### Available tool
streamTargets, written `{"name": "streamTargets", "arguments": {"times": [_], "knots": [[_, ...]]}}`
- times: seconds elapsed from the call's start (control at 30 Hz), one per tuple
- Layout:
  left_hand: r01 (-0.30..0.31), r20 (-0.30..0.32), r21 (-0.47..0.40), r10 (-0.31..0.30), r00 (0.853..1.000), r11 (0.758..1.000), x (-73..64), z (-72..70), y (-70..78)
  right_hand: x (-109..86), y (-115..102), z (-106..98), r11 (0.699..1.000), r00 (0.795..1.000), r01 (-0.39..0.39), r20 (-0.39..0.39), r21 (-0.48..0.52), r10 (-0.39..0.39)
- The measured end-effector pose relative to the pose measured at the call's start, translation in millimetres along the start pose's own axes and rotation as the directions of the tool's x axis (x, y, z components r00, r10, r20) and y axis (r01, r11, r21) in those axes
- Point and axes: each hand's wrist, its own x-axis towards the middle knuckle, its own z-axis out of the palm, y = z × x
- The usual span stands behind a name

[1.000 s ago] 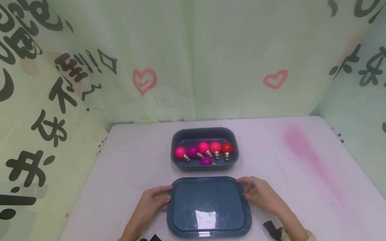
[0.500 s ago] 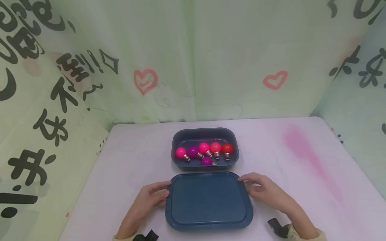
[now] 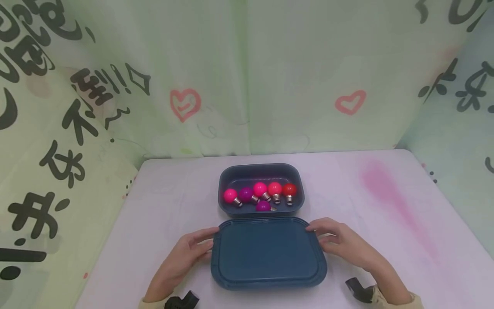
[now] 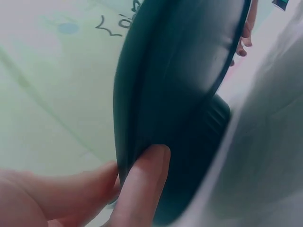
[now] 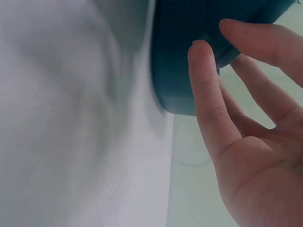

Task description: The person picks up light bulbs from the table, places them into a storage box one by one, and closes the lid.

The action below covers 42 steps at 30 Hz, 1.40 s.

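Observation:
A dark blue lid [image 3: 269, 253], rounded at the corners, is tilted with its far edge up against the near rim of a matching box [image 3: 247, 172]. My left hand [image 3: 190, 252] pinches the lid's left edge between thumb and fingers, as the left wrist view also shows with its fingertip [image 4: 154, 163] on the lid. On the opposite side, my right hand [image 3: 345, 242] holds the right edge near the far corner. Inside the box lie several round light bulbs: pink [image 3: 230, 195], purple [image 3: 245, 195] and red [image 3: 289, 189], with silver screw bases.
All of this is on a white-covered table [image 3: 173, 193] with a pink stain [image 3: 386, 189] on its right side. Behind it hangs a pale green curtain [image 3: 270, 64] with hearts and black writing. A black wrist device [image 3: 360, 290] sits by my right sleeve.
Both hands have moved the lid forward, away from me, until its far edge meets the box's near rim. Its near edge has risen in view. The box and bulbs have stayed put.

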Motion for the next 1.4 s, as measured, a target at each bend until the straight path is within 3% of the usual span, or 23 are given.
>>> {"name": "streamTargets", "arguments": {"times": [0.2,0.6,0.9,1.17,1.4], "knots": [[-0.018,0.045,-0.035,0.02,0.999,0.999,-0.6,-3.8,0.3,-0.2,0,-3,1.0,1.0,0.009,-0.026,-0.024,-0.01],[-0.056,0.063,-0.021,0.057,0.996,0.998,-2.6,-4.9,5.4,-1.8,-5,-8,0.998,0.997,0.047,-0.06,-0.036,-0.049],[-0.086,0.082,-0.016,0.087,0.993,0.996,-0.9,-5.6,7.7,-0.8,-10,-11,0.999,0.996,0.02,-0.087,-0.043,-0.024],[-0.085,-0.014,0.102,0.087,0.996,0.991,2.4,-2.2,9.8,-1.1,-10,-12,0.996,0.99,0.06,-0.126,-0.061,-0.067],[-0.126,-0.093,0.136,0.139,0.986,0.983,5.5,0.0,11.2,0.6,-10,-10,0.98,0.964,0.157,-0.197,-0.119,-0.179]]}}
